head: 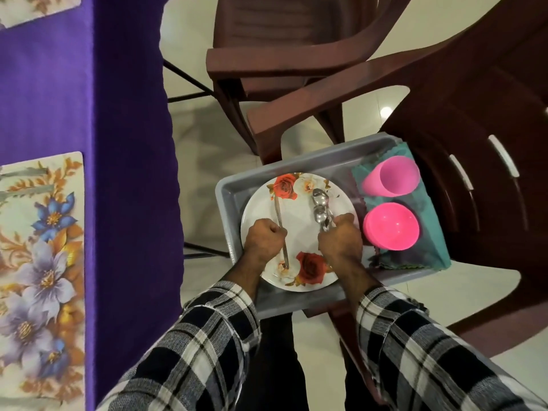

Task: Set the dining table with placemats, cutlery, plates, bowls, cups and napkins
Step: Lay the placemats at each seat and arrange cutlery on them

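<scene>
Over the floral plate [299, 229], my left hand [262, 237] fisted round one utensil [280, 229] while my right hand [339, 238] gripped a bunch of spoons [320, 207].

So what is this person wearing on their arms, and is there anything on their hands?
Both arms are in long sleeves of a black, white and grey checked fabric, the left sleeve and the right sleeve alike, with the cuffs ending just above the wrists. The left hand and right hand are bare: no gloves, rings or watch show.
</scene>
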Demonstrator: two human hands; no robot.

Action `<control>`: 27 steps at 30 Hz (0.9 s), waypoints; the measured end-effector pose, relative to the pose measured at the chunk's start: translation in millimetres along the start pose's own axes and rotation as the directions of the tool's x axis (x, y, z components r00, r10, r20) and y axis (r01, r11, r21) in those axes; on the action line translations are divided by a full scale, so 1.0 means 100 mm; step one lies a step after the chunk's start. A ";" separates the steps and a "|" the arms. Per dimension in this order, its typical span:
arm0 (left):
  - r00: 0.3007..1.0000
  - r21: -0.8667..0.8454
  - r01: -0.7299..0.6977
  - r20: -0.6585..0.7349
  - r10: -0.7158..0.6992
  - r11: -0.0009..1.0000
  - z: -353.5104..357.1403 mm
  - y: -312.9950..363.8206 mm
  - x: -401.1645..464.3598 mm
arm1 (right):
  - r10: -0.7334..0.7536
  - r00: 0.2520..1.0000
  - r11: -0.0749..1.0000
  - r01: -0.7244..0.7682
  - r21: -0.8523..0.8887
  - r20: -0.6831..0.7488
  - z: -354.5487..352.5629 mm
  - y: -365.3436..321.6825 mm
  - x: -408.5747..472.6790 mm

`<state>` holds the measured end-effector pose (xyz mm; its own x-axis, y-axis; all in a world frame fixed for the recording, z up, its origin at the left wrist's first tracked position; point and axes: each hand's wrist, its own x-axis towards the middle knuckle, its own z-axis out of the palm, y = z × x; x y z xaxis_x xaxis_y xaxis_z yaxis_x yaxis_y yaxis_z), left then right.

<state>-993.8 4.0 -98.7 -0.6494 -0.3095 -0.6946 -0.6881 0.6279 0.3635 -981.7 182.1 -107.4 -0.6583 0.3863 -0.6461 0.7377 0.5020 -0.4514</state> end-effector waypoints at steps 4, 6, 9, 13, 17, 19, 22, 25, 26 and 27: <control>0.999 -0.137 -0.008 0.049 0.015 0.991 -0.13 0.05 -0.11 | 0.076 0.994 0.986 -0.086 0.146 0.073 -0.07 -0.04 -0.03; 0.994 -0.278 0.047 0.111 -0.017 0.960 -0.22 0.09 -0.23 | 0.127 0.984 0.961 -0.154 0.231 0.129 -0.16 -0.07 -0.08; 0.985 -0.441 0.094 0.170 -0.019 0.892 -0.39 0.11 -0.50 | 0.145 0.967 0.924 -0.209 0.321 0.211 -0.34 -0.09 -0.24; 0.984 -0.496 0.120 0.177 -0.035 0.860 -0.67 0.14 -0.98 | 0.031 0.961 0.927 -0.131 0.351 0.276 -0.63 -0.12 -0.59; 0.986 -0.616 0.140 0.155 -0.054 0.775 -0.98 0.16 -1.64 | -0.101 0.926 0.951 -0.018 0.308 0.365 -1.08 -0.39 -1.21; 0.993 -0.677 0.108 0.108 -0.047 0.728 -1.18 0.10 -1.99 | -0.150 0.900 0.962 0.038 0.271 0.408 -1.25 -0.60 -1.58; 0.999 -0.733 0.033 0.007 -0.041 0.679 -1.48 0.00 -2.48 | -0.235 0.864 0.958 0.127 0.258 0.446 -1.36 -0.88 -2.03; 0.995 -0.782 -0.022 -0.081 -0.066 0.623 -1.78 -0.26 -2.90 | -0.342 0.815 0.938 0.272 0.213 0.467 -1.32 -1.17 -2.55; 0.992 -0.790 -0.033 -0.101 -0.077 0.612 -1.87 -0.36 -2.99 | -0.368 0.802 0.929 0.304 0.209 0.470 -1.31 -1.27 -2.70; 0.988 -0.805 -0.046 -0.125 -0.093 0.592 -1.97 -0.50 -3.09 | -0.394 0.785 0.919 0.339 0.201 0.478 -1.25 -1.35 -2.89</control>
<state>-822.3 -72.6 220.4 -0.6178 -0.4537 -0.6423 -0.6377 -0.1889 0.7468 -910.3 99.6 217.2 -0.7357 -0.2641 -0.6237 0.4853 0.4368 -0.7574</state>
